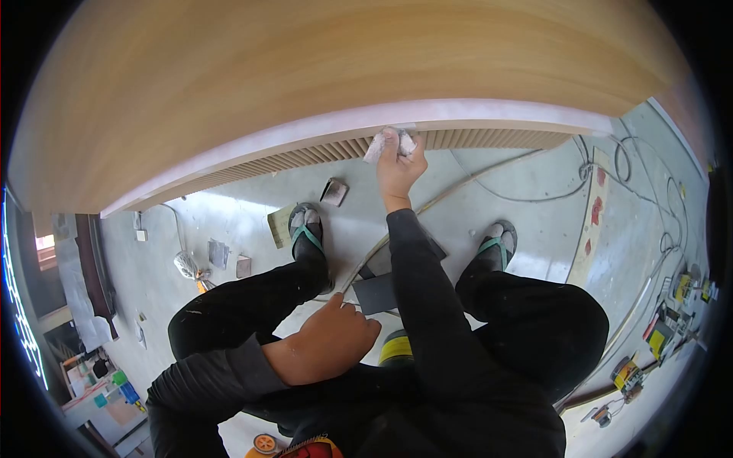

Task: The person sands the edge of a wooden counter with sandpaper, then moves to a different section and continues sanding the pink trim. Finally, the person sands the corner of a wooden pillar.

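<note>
Here, crumpled whitish wad (375,149) pinched in right hand (401,169) at panel edge (489,111), left hand (328,341) curled, grip unclear.

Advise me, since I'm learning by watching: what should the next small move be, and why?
Probably a short slide of the right hand along the pale edge: it pinches the crumpled white piece right at that edge, while the left hand is well away from it.
</note>
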`<state>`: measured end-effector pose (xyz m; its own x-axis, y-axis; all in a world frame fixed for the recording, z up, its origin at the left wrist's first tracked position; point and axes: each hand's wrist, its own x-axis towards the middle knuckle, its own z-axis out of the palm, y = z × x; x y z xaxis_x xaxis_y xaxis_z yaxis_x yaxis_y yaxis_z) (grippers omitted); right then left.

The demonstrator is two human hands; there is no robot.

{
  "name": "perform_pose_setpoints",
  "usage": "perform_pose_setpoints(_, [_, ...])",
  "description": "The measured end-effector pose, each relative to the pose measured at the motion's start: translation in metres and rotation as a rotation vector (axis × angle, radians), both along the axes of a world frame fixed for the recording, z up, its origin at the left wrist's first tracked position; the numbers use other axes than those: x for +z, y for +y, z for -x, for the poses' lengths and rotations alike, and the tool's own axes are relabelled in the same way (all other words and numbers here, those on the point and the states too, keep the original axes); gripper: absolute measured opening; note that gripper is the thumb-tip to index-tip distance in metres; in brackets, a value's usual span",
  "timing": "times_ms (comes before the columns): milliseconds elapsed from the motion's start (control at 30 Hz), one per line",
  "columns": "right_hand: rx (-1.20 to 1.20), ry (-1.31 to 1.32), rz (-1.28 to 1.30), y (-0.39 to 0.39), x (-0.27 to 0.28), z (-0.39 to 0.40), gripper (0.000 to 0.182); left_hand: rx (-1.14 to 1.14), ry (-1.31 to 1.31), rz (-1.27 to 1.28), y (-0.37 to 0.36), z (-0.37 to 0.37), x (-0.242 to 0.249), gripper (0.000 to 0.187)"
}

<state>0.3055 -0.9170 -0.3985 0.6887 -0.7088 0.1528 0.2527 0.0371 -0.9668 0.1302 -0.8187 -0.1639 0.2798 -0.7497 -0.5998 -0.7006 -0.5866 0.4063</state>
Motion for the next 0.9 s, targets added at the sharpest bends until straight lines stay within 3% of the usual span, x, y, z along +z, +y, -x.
perform_pose_setpoints(33, [-0.005, 0.003, -0.001, -0.004, 0.008, 0.001, 0.026, -0.005, 0.003, -0.001, -0.001, 0.0, 0.001, 0.018])
perform_pose_setpoints(100, [-0.07, 0.029, -0.372, -0.009, 0.019, 0.001, 0.03, -0.025, -0.017, -0.012, -0.005, 0.0, 0.004, 0.02])
perform_pose_setpoints(133, [-0.062, 0.032, -0.372, -0.006, 0.015, 0.002, 0.03, -0.016, -0.016, -0.012, -0.005, 0.002, 0.003, 0.02])
perform_pose_setpoints(200, [-0.077, 0.04, 0.022, 0.0, 0.011, -0.002, 0.028, 0.025, 0.02, 0.048, -0.006, 0.001, 0.0, 0.02])
perform_pose_setpoints(300, [-0.014, -0.047, -0.139, 0.001, 0.016, -0.002, 0.02, 0.004, 0.02, -0.022, -0.003, -0.003, -0.001, 0.02])
perform_pose_setpoints(333, [-0.044, 0.123, -0.246, -0.008, 0.016, 0.001, 0.02, -0.001, 0.027, -0.026, -0.003, -0.004, -0.001, 0.02])
perform_pose_setpoints(467, [-0.175, 0.08, -0.324, -0.009, 0.012, 0.0, 0.017, -0.001, 0.022, -0.018, -0.003, -0.001, -0.002, 0.02])
perform_pose_setpoints(533, [0.101, 0.039, 0.344, 0.003, 0.008, 0.006, 0.016, 0.007, 0.048, -0.001, -0.006, -0.003, -0.002, 0.02])
perform_pose_setpoints(567, [0.097, 0.041, 0.345, 0.001, 0.004, 0.005, 0.016, -0.017, 0.032, -0.014, -0.007, -0.003, 0.0, 0.019])
perform_pose_setpoints(633, [-0.124, 0.164, -0.23, -0.007, 0.029, 0.004, 0.019, -0.03, 0.019, -0.034, -0.008, -0.003, 0.001, 0.019])
perform_pose_setpoints(667, [-0.146, -0.033, -0.459, -0.013, 0.022, -0.001, 0.021, -0.02, 0.012, -0.012, -0.008, -0.003, 0.002, 0.018])
perform_pose_setpoints(700, [-0.144, -0.029, -0.459, -0.007, 0.018, -0.001, 0.021, -0.013, -0.001, 0.012, -0.009, -0.004, 0.003, 0.017])
perform_pose_setpoints(767, [-0.132, -0.088, -0.124, 0.002, 0.008, -0.009, 0.023, -0.016, 0.014, 0.002, -0.005, -0.002, -0.002, 0.018])
perform_pose_setpoints(800, [-0.022, 0.039, -0.002, -0.006, 0.007, -0.002, 0.022, -0.014, 0.033, -0.013, -0.005, -0.003, -0.003, 0.018])
perform_pose_setpoints(900, [-0.072, 0.012, -0.233, -0.017, -0.002, -0.001, 0.023, -0.047, -0.022, -0.062, -0.006, -0.002, 0.001, 0.019])
